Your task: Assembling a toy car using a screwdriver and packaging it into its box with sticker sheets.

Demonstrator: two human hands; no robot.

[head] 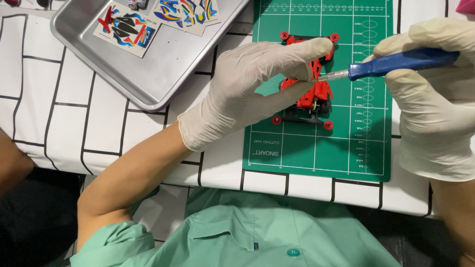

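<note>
White tabletop point(64, 94) with black grid lines underneath, green shirt point(237, 232) at the near edge. Up top left, silver metal tray point(158, 74) carrying colourful sticker sheets point(127, 27). Green cutting mat point(316, 148) in the middle, red toy race car point(309, 81) lying on it, small red rollers at its corners. Left hand point(247, 84), gloved in white, draped over the car, fingers pressing down on the red body. Right hand point(435, 94), gloved too, closed tight around a blue-handled craft knife point(391, 64), metal tip touching the car just beside the left fingertips.
</note>
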